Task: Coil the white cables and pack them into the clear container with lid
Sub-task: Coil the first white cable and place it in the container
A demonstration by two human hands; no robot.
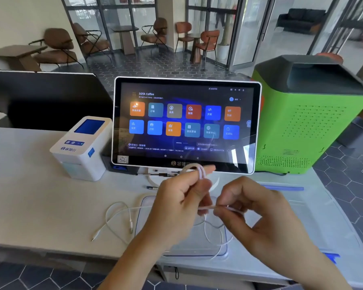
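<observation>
My left hand (pixel 176 204) holds a small coil of white cable (pixel 194 167) looped over its fingers, raised in front of the screen. My right hand (pixel 258 216) pinches the same cable's free length (pixel 208 207) just to the right of the coil. The rest of this cable hangs down in loops into the clear container (pixel 223 251) on the counter below my hands. Another white cable (pixel 115 218) lies loose on the counter to the left of the container, its plug end toward the front edge. The clear lid with blue clips (pixel 306 204) lies on the right.
A touchscreen terminal (pixel 184 124) stands just behind my hands. A white receipt printer (pixel 82 147) sits at the left and a green machine (pixel 310 114) at the right. A dark monitor (pixel 46 99) is at the far left. The counter's front edge (pixel 50 251) runs below.
</observation>
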